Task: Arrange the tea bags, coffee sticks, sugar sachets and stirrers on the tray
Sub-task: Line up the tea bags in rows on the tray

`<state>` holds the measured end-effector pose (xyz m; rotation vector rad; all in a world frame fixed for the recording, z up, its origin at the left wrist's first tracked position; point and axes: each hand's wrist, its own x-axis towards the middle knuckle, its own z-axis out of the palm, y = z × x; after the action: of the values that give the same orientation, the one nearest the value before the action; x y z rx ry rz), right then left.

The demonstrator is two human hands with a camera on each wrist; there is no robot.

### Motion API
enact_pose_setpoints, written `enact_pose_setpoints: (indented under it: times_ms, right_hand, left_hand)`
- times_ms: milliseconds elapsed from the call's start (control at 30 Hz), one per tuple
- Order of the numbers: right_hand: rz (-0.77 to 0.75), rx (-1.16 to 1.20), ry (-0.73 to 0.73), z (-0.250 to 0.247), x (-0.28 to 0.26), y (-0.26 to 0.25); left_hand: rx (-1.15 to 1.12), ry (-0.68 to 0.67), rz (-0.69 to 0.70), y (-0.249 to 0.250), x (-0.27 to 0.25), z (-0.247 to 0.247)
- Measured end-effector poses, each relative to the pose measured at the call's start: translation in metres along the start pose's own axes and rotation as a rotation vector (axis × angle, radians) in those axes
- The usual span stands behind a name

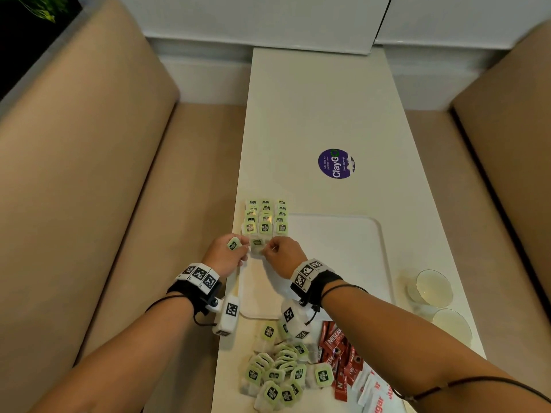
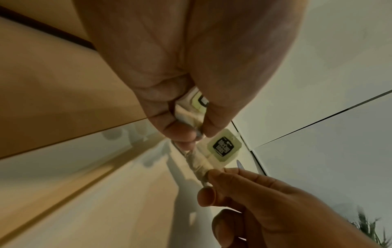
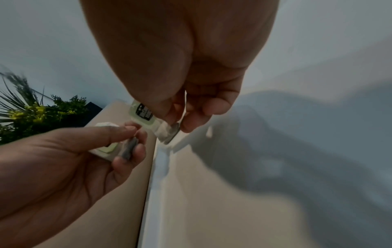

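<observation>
Rows of green-tagged tea bags (image 1: 265,217) lie at the far left end of the white tray (image 1: 343,248). Just in front of them my left hand (image 1: 243,250) curls its fingers round one tea bag (image 2: 191,107), whose tag (image 1: 234,243) shows on top. My right hand (image 1: 268,248) pinches a second tea bag (image 1: 257,243) by its near end (image 2: 220,146). The left fingertips (image 3: 135,129) touch that bag's other end. A loose pile of tea bags (image 1: 280,374), red coffee sticks (image 1: 337,353) and white sugar sachets (image 1: 375,397) lie on the table in front of the tray.
Two clear cups (image 1: 432,286) (image 1: 451,326) stand right of the tray near the table's right edge. A round purple sticker (image 1: 336,163) marks the white table (image 1: 313,114) beyond the tray. Beige bench seats (image 1: 89,174) flank the table on both sides.
</observation>
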<state>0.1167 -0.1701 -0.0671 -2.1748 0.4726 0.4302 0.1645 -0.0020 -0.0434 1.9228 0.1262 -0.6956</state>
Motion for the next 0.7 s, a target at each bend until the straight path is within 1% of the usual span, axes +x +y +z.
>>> enact_pose_setpoints:
  times_ms: [133,200,300,400,567,633,700]
  right_hand:
    - [0.075,0.034,-0.029,0.007,0.004,-0.006]
    - [0.078,0.019,-0.033,0.008,0.005,-0.011]
    - [0.092,-0.018,-0.045,0.007,0.009,-0.020]
    - [0.159,-0.041,-0.036,0.005,0.014,-0.026]
    - [0.118,-0.137,-0.051,0.006,0.017,-0.030]
    - [0.113,-0.117,-0.036,0.005,0.017,-0.030]
    - [0.119,-0.041,-0.002,0.004,0.016,-0.030]
  left_hand:
    - [-0.025,0.024,-0.071,-0.007,0.004,-0.005]
    - [-0.055,0.042,-0.094,-0.010,0.003,-0.008]
    - [-0.081,0.071,-0.102,-0.013,0.003,-0.011]
    - [-0.104,0.073,-0.093,-0.017,0.003,-0.014]
    - [-0.074,0.086,-0.042,-0.017,-0.002,-0.015]
    - [-0.081,0.089,-0.053,-0.018,-0.001,-0.015]
    - [-0.087,0.086,-0.062,-0.019,0.001,-0.015]
